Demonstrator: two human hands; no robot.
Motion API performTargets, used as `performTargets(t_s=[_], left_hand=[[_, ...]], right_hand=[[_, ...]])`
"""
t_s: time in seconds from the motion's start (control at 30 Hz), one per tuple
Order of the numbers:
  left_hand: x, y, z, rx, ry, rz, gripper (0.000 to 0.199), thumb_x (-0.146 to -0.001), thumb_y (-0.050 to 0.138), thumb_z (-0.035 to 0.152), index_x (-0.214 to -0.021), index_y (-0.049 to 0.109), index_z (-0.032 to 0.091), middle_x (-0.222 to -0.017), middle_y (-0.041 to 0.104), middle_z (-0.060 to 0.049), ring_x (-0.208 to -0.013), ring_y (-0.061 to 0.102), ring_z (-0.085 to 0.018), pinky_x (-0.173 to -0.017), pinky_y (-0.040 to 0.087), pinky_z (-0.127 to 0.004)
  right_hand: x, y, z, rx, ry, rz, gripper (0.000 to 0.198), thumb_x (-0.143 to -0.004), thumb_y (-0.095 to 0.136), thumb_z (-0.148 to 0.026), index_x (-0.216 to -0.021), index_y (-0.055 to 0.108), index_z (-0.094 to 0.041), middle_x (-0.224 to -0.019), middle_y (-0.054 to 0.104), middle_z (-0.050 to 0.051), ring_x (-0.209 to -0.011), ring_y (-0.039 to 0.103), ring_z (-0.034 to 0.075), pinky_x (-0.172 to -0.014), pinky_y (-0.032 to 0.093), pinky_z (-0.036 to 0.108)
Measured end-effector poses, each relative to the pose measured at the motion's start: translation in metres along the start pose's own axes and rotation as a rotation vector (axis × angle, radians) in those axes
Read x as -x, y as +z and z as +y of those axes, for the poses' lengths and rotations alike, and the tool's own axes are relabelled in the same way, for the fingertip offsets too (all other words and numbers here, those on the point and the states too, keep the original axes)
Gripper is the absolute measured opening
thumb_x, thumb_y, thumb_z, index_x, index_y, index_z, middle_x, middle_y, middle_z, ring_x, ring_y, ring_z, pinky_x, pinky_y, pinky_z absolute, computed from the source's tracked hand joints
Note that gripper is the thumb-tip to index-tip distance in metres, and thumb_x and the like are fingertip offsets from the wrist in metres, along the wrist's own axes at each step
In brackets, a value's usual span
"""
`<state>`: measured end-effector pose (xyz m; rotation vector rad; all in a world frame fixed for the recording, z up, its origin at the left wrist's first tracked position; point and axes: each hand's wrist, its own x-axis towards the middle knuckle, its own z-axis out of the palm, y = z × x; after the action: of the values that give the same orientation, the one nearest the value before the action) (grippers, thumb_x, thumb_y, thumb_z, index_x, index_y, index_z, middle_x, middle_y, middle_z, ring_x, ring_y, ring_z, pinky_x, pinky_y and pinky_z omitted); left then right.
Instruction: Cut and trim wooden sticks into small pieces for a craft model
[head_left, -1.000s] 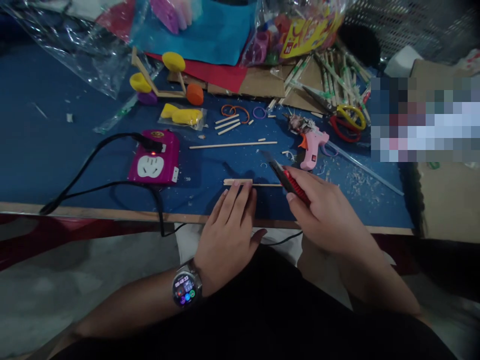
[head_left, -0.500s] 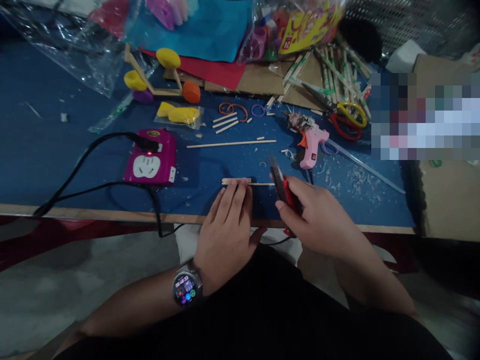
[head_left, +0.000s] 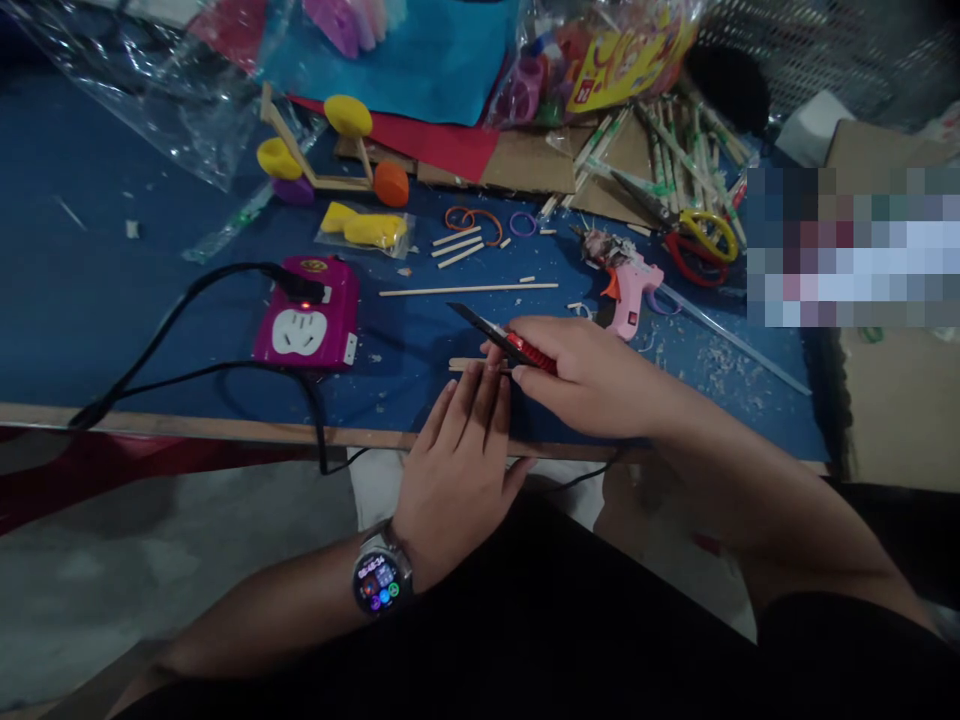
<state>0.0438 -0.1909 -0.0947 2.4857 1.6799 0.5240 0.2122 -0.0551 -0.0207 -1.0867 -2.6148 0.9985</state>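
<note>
Flat wooden sticks [head_left: 459, 365] lie near the near edge of the table [head_left: 45, 300], under the fingertips of the left hand [head_left: 461, 440]. That hand is spread flat, palm down, fingers straight and pressing on the wood rather than curled around it. The right hand [head_left: 589, 375] is closed around the red handle of a knife [head_left: 517, 345], its blade pointing far and left over the table; whether the blade touches anything, I cannot tell.

The table top is blue and strewn with pale scraps, thickest on the right, beside the glue gun [head_left: 630, 295]. Beyond the table's near edge, grey floor [head_left: 225, 520] shows at the left.

A pale wooden rim [head_left: 187, 428] runs along the near edge, close to both hands. Just beyond the knife, a strip of blue surface reaches to a long thin stick [head_left: 469, 290]. The widest blue stretch lies left of the purple socket box [head_left: 341, 315], which has a black plug in it. On the right, a cardboard piece [head_left: 900, 410] borders the work area.

Farther off, a small clear packet [head_left: 367, 230] holds something yellow. At the far side, a larger clear bag [head_left: 536, 90] holds colourful pieces, and a yellow label shows on it.
</note>
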Motion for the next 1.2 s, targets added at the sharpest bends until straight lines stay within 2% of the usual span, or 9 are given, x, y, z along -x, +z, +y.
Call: performTargets(t_s=[0.3,0.6,0.67,0.8,0.9,1.0,1.1,1.13,1.2], left_hand=[[0.001,0.002,-0.001,0.017,0.005,0.020,0.083,-0.109,0.060,0.046,-0.171,0.033,-0.002,-0.178,0.036,-0.028,-0.169,0.037,-0.040,-0.136,0.039,-0.055],[0.001,0.002,-0.002,0.010,0.019,0.021,0.088,-0.110,0.058,0.046,-0.176,0.023,0.001,-0.178,0.036,-0.027,-0.169,0.037,-0.039,-0.135,0.040,-0.056],[0.000,0.002,-0.002,0.006,0.024,0.019,0.087,-0.109,0.059,0.045,-0.175,0.025,0.000,-0.178,0.037,-0.027,-0.169,0.037,-0.039,-0.135,0.040,-0.055],[0.000,0.001,-0.003,-0.041,0.037,0.032,0.080,-0.109,0.059,0.047,-0.166,0.040,-0.005,-0.175,0.043,-0.027,-0.165,0.044,-0.041,-0.132,0.043,-0.054],[0.000,0.001,-0.004,-0.062,0.048,0.053,0.079,-0.109,0.059,0.050,-0.164,0.044,-0.005,-0.174,0.045,-0.026,-0.163,0.047,-0.041,-0.132,0.043,-0.052],[-0.001,0.002,-0.005,-0.079,0.060,0.060,0.079,-0.109,0.059,0.051,-0.163,0.046,-0.006,-0.174,0.045,-0.026,-0.163,0.047,-0.041,-0.132,0.043,-0.051],[-0.001,0.002,-0.006,-0.091,0.068,0.062,0.081,-0.109,0.058,0.055,-0.162,0.047,-0.006,-0.174,0.045,-0.026,-0.162,0.048,-0.041,-0.130,0.044,-0.052],[-0.001,0.001,-0.006,-0.094,0.071,0.064,0.083,-0.109,0.057,0.058,-0.162,0.047,-0.006,-0.174,0.045,-0.026,-0.161,0.049,-0.041,-0.129,0.045,-0.052],[-0.001,0.001,-0.007,-0.099,0.075,0.068,0.087,-0.109,0.056,0.062,-0.163,0.046,-0.005,-0.173,0.046,-0.026,-0.161,0.049,-0.042,-0.129,0.045,-0.052]], right_hand=[[-0.002,0.004,-0.001,-0.016,0.003,-0.002,0.005,-0.098,0.055,-0.020,-0.094,0.057,-0.023,-0.099,0.071,0.003,-0.081,0.057,0.018,-0.078,0.038,0.031],[-0.005,0.001,-0.004,-0.014,0.040,-0.024,0.008,-0.098,0.054,-0.022,-0.098,0.062,-0.022,-0.099,0.075,0.004,-0.085,0.063,0.019,-0.077,0.039,0.033],[-0.004,0.001,-0.003,-0.011,0.044,-0.010,0.008,-0.099,0.054,-0.022,-0.097,0.062,-0.022,-0.096,0.074,0.004,-0.083,0.063,0.019,-0.075,0.039,0.033],[0.000,0.001,0.000,-0.081,0.007,0.044,0.018,-0.100,0.052,-0.018,-0.109,0.067,-0.021,-0.114,0.078,0.006,-0.102,0.070,0.022,-0.089,0.047,0.034],[0.004,-0.003,0.004,-0.158,-0.007,0.099,0.024,-0.102,0.049,-0.017,-0.115,0.069,-0.020,-0.123,0.077,0.007,-0.114,0.070,0.023,-0.098,0.049,0.036],[0.007,-0.006,0.009,-0.171,-0.005,0.142,0.026,-0.105,0.047,-0.021,-0.112,0.072,-0.019,-0.113,0.075,0.007,-0.109,0.069,0.023,-0.095,0.050,0.036],[0.009,-0.008,0.015,-0.140,0.022,0.144,0.029,-0.107,0.047,-0.024,-0.111,0.075,-0.018,-0.099,0.071,0.006,-0.094,0.068,0.021,-0.086,0.052,0.036],[0.010,-0.007,0.017,-0.134,0.042,0.148,0.030,-0.106,0.047,-0.023,-0.117,0.075,-0.018,-0.097,0.070,0.005,-0.089,0.068,0.021,-0.084,0.052,0.036],[0.014,-0.005,0.020,-0.147,0.075,0.176,0.040,-0.105,0.049,-0.020,-0.141,0.068,-0.020,-0.099,0.072,0.004,-0.082,0.068,0.020,-0.081,0.054,0.036]])
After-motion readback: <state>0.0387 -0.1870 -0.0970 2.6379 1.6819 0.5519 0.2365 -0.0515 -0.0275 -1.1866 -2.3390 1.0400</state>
